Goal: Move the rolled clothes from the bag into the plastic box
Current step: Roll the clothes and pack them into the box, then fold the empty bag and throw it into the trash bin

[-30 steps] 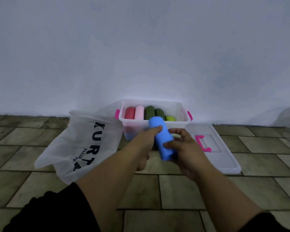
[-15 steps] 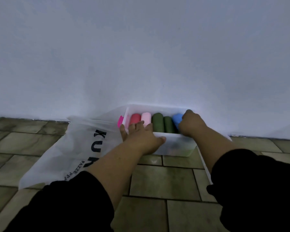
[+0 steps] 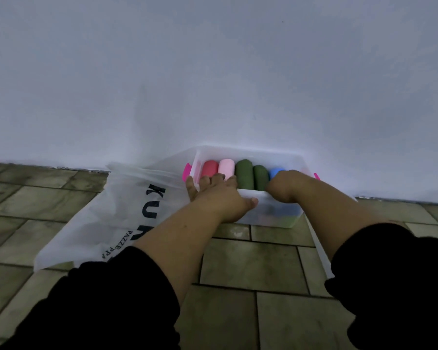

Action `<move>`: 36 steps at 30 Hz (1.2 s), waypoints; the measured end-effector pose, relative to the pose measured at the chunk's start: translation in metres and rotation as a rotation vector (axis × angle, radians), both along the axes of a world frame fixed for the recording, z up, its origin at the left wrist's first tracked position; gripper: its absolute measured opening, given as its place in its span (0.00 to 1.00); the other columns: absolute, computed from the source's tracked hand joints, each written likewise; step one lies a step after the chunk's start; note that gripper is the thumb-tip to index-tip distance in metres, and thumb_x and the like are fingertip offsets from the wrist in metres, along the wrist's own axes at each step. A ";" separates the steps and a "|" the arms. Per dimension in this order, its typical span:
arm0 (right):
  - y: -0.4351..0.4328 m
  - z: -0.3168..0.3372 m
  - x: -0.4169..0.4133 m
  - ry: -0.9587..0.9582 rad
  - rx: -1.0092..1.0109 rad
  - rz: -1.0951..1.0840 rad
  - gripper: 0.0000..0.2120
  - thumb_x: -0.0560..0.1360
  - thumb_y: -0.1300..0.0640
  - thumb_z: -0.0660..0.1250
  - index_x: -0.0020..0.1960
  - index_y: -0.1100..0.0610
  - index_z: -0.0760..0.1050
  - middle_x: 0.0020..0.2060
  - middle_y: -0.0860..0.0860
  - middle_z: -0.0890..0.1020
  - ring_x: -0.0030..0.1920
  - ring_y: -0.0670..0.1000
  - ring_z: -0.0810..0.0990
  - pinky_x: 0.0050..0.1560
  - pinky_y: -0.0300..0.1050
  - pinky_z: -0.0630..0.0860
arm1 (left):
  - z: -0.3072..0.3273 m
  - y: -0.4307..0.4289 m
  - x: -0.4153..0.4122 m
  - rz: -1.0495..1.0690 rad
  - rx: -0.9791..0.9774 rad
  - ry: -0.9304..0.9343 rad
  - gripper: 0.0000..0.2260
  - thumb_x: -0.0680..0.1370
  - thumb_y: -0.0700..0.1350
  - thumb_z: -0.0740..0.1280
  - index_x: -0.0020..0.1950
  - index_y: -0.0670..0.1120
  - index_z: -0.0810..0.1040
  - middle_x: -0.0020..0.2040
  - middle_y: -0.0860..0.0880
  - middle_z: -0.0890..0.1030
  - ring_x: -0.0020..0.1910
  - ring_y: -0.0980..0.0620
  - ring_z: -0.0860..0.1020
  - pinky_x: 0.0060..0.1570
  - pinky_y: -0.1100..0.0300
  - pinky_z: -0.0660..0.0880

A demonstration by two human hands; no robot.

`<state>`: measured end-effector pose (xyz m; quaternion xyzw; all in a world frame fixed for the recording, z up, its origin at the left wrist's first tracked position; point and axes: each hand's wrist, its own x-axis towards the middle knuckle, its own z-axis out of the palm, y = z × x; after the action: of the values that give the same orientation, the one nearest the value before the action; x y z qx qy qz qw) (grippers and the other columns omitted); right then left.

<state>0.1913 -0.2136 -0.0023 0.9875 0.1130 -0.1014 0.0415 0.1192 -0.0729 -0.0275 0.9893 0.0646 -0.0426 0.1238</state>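
Lying in plastic box (image 3: 276, 213) beside green rolls (image 3: 243, 173), blue roll (image 3: 276, 172) is gripped by curled right hand (image 3: 286, 184); near rim steadied by flat, spread left hand (image 3: 220, 198). Judged soft, light; mid-length hold advised

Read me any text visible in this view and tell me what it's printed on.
"KU": large black letters on the white plastic bag; the left forearm cuts off the rest of the word.
"PAZZE PP": small black print beside it on the same bag; it is tiny, so this reading is approximate, and the sleeve hides its end.
Plastic box and rolled clothes: no text visible.
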 end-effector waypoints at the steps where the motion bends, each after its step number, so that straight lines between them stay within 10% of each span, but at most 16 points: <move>1: -0.001 0.002 0.000 0.039 0.025 0.008 0.16 0.79 0.60 0.55 0.64 0.63 0.72 0.61 0.59 0.76 0.59 0.57 0.75 0.55 0.45 0.69 | 0.000 0.000 0.000 -0.002 -0.001 -0.002 0.36 0.72 0.70 0.55 0.75 0.55 0.56 0.75 0.46 0.57 0.74 0.42 0.52 0.67 0.36 0.36; 12: -0.003 -0.012 0.013 0.077 0.217 -0.177 0.27 0.71 0.52 0.57 0.68 0.62 0.64 0.63 0.61 0.73 0.58 0.61 0.74 0.57 0.52 0.71 | -0.005 -0.001 0.002 0.017 0.022 -0.040 0.37 0.71 0.70 0.55 0.75 0.55 0.55 0.75 0.46 0.58 0.74 0.42 0.52 0.67 0.36 0.35; 16: -0.011 -0.016 -0.005 -0.226 0.368 -0.216 0.25 0.71 0.46 0.61 0.64 0.57 0.65 0.54 0.58 0.74 0.52 0.60 0.74 0.45 0.48 0.67 | -0.007 0.001 -0.011 0.027 -0.075 -0.184 0.38 0.72 0.66 0.59 0.77 0.55 0.46 0.78 0.48 0.50 0.76 0.45 0.47 0.69 0.37 0.36; 19: -0.021 -0.023 -0.036 -0.508 0.658 -0.118 0.25 0.71 0.51 0.67 0.65 0.58 0.68 0.62 0.58 0.72 0.61 0.60 0.72 0.56 0.49 0.68 | -0.024 0.010 -0.036 0.155 -0.168 -0.379 0.40 0.71 0.61 0.59 0.76 0.55 0.41 0.78 0.50 0.42 0.76 0.46 0.39 0.67 0.38 0.33; 23: -0.025 -0.035 -0.095 -0.608 0.789 -0.029 0.24 0.68 0.60 0.70 0.63 0.60 0.72 0.62 0.58 0.74 0.62 0.58 0.71 0.63 0.48 0.67 | -0.054 0.026 -0.076 0.400 -0.140 -0.080 0.38 0.75 0.63 0.51 0.76 0.49 0.35 0.77 0.44 0.36 0.75 0.40 0.36 0.67 0.33 0.34; 30: 0.004 -0.061 -0.186 -0.285 0.920 -0.030 0.24 0.68 0.57 0.73 0.62 0.58 0.72 0.59 0.56 0.76 0.60 0.56 0.73 0.58 0.43 0.68 | -0.081 0.041 -0.190 0.212 -0.041 0.318 0.41 0.73 0.69 0.50 0.77 0.49 0.40 0.78 0.46 0.38 0.76 0.42 0.38 0.68 0.31 0.43; 36: 0.008 -0.061 -0.205 0.127 1.118 -0.283 0.47 0.63 0.46 0.78 0.74 0.56 0.59 0.68 0.55 0.70 0.61 0.55 0.73 0.48 0.41 0.71 | -0.081 -0.001 -0.284 -0.124 0.036 0.367 0.39 0.73 0.72 0.49 0.77 0.54 0.42 0.78 0.50 0.37 0.76 0.46 0.37 0.66 0.31 0.37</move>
<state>-0.0140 -0.2057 -0.0630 0.8568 0.0183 -0.0898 -0.5074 -0.1653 -0.0734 -0.1081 0.9690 0.0259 -0.2287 0.0894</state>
